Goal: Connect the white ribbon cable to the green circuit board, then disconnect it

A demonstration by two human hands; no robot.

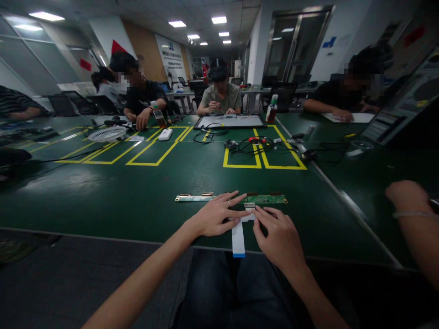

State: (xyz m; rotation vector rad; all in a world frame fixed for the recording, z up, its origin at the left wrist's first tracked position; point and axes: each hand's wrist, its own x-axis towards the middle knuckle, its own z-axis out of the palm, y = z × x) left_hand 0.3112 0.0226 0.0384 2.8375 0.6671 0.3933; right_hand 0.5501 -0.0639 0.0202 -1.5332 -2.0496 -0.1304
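Note:
A long, narrow green circuit board (267, 199) lies crosswise on the table in front of me. A white flat ribbon cable (238, 237) runs from the connector (249, 205) at the board's near edge. Its blue-tipped end hangs at the table's front edge. My left hand (217, 215) is spread, palm down, with fingers reaching over the board and the cable; a ring is on one finger. My right hand (279, 230) has its fingers curled together at the cable's upper end, beside the connector. The fingertips partly hide the cable there.
Yellow tape rectangles (242, 166) mark the green table (154, 192). Black cables and a red-handled tool (257, 140) lie beyond the board, with bottles (272, 109), a white fan (107, 134) and a white box (165, 134). Co-workers sit opposite; another person's arm (411, 205) rests at right.

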